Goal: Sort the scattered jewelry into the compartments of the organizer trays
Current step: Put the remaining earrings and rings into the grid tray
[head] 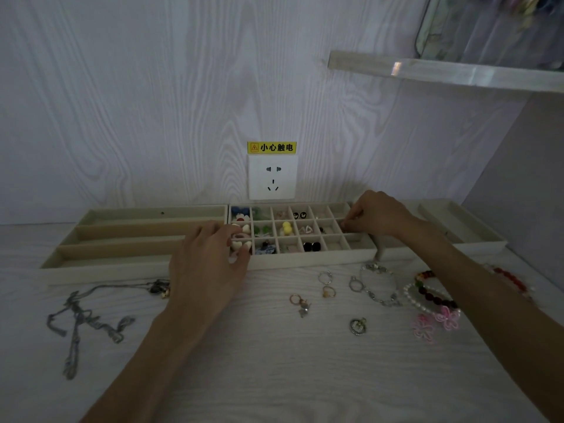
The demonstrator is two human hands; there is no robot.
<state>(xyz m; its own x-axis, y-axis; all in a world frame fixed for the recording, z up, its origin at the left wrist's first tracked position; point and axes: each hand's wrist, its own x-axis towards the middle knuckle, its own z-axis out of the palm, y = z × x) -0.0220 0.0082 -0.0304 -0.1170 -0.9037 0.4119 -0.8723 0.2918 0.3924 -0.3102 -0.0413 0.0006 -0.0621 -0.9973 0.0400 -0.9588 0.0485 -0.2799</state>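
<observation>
Your left hand (210,257) rests at the near-left corner of the gridded tray (308,259), fingers curled over small heart-shaped pieces (239,245) — whether it grips one, you cannot tell. Your right hand (377,213) pinches something tiny over the tray's far-right compartments. Rings (326,283), bracelets (427,296) and a braided cord necklace (88,319) lie scattered on the table (274,361) — all near the trays.
</observation>
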